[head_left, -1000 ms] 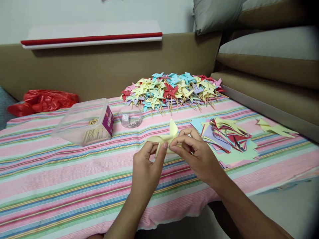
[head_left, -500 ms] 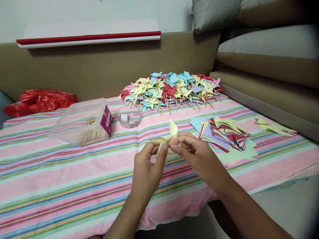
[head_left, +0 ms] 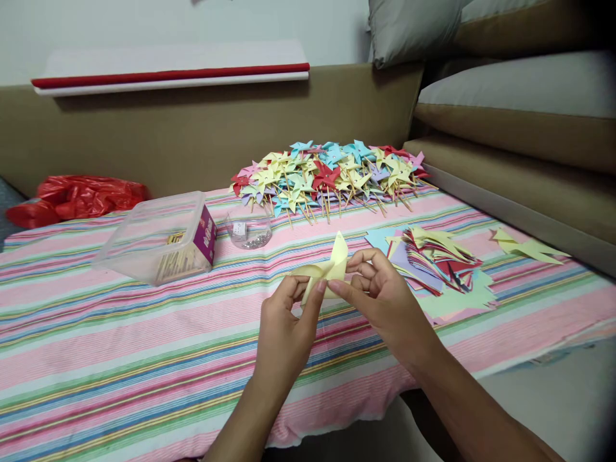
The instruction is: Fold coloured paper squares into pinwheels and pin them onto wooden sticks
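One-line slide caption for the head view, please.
Left hand holds a pale yellow paper pinwheel, right hand at its centre, above a striped cloth; pinwheels on sticks heaped behind.

Bare hands (head_left: 290,321), bare forearms (head_left: 257,394)

Thin, smooth, matt paper is shown by the pale yellow folded pinwheel (head_left: 339,250), and similarly dull paper by the heaped multicoloured pinwheels (head_left: 326,176), whose slim tan sticks (head_left: 328,208) are seen as plain wood. The pink multi-striped cloth (head_left: 144,359) is finely ribbed and matt. Smooth, translucent plastic is seen in the rectangular box (head_left: 139,224), clear plastic in the small round tub (head_left: 260,224). Glossy highlights are thrown off the crumpled red plastic bag (head_left: 91,196).
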A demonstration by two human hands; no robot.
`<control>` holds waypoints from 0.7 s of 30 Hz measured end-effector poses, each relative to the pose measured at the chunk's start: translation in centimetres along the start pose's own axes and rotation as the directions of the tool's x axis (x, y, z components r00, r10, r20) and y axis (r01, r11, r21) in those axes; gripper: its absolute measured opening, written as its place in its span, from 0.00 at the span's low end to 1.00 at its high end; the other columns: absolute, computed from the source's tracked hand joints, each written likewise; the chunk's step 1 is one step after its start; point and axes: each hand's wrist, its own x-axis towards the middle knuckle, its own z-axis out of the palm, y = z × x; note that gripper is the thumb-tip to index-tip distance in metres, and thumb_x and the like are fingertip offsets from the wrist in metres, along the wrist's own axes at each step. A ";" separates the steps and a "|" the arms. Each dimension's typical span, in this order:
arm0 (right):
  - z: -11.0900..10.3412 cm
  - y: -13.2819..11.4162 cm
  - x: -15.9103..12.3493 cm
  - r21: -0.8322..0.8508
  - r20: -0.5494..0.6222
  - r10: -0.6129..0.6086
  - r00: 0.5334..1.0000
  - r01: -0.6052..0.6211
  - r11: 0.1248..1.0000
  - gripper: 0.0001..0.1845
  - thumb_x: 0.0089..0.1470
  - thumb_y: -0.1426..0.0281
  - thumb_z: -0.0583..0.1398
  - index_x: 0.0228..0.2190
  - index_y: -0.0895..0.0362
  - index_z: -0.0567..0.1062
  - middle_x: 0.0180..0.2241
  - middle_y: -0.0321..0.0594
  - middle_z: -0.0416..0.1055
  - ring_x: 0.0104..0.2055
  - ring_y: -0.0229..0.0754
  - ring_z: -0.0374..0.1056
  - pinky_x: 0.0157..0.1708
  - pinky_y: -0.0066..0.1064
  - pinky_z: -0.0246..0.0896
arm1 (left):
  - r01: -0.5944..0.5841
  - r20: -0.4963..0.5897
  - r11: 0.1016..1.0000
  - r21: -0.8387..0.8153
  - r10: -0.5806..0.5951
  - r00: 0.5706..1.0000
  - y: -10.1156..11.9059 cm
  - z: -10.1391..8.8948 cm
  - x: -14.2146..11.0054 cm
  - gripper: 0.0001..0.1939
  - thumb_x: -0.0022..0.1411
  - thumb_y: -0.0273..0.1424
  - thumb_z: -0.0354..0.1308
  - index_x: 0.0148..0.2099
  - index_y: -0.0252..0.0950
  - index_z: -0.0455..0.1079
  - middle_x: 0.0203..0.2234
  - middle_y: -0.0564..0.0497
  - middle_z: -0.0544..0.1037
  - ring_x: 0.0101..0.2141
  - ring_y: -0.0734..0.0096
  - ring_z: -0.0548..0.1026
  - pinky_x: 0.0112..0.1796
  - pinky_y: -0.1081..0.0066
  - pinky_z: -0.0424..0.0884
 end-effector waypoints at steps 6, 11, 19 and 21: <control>-0.2 -0.5 0.0 -0.008 0.112 0.028 0.993 -0.027 1.000 0.18 0.54 0.63 0.65 0.46 0.52 0.74 0.29 0.32 0.70 0.25 0.35 0.61 0.28 0.29 0.57 | -0.052 0.019 0.996 0.072 0.051 0.999 0.0 -0.2 -0.1 0.11 0.69 0.39 0.55 0.37 0.38 0.68 0.28 0.52 0.74 0.33 0.68 0.72 0.33 0.71 0.64; -0.5 -0.6 -0.1 -0.048 0.159 0.056 0.986 -0.049 0.998 0.08 0.56 0.64 0.64 0.36 0.54 0.78 0.20 0.27 0.56 0.22 0.33 0.48 0.24 0.29 0.46 | -0.120 0.053 0.980 0.158 0.113 0.992 -0.3 -0.3 0.1 0.08 0.70 0.37 0.54 0.39 0.39 0.67 0.26 0.55 0.72 0.28 0.71 0.69 0.31 0.72 0.62; -0.5 0.4 0.0 -0.076 0.148 0.050 0.988 -0.039 0.996 0.08 0.59 0.62 0.62 0.37 0.52 0.75 0.22 0.28 0.56 0.24 0.35 0.50 0.26 0.29 0.48 | -0.135 0.087 0.969 0.208 0.120 0.989 -0.4 -0.3 0.1 0.04 0.72 0.33 0.52 0.44 0.41 0.67 0.29 0.56 0.74 0.29 0.73 0.70 0.32 0.74 0.61; -0.4 0.6 0.1 -0.075 0.149 0.043 0.988 -0.033 0.997 0.07 0.59 0.62 0.62 0.36 0.53 0.74 0.23 0.28 0.58 0.25 0.35 0.52 0.27 0.29 0.50 | -0.123 0.098 0.972 0.198 0.105 0.990 -0.4 -0.3 0.2 0.04 0.72 0.33 0.51 0.45 0.41 0.66 0.27 0.57 0.74 0.28 0.73 0.70 0.31 0.74 0.61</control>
